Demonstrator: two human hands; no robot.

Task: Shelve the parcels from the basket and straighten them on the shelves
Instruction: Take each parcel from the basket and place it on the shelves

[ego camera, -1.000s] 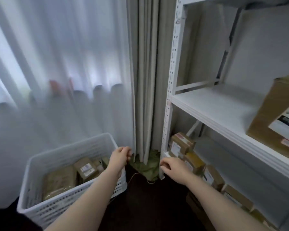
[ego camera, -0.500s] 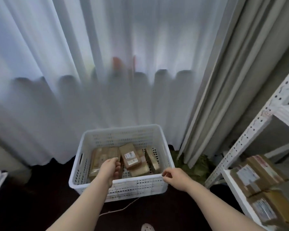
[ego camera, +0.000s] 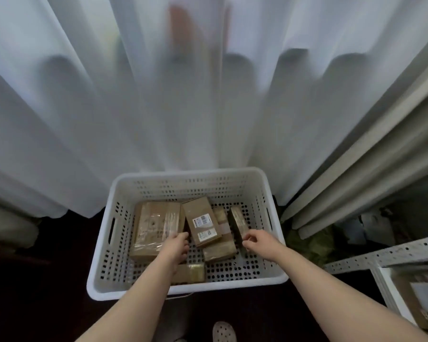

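Parcels lie loose in the basket on the floor. The labelled parcel sits between both hands, its long axis running away from the person. The left hand rests relaxed fingers on the near corner of the taped parcel beside it. The right hand curls toward the near end of the narrow parcel, which stands on edge; whether it pinches yet, I cannot tell. That one looks readiest to lift. The shelf stands off to the right.
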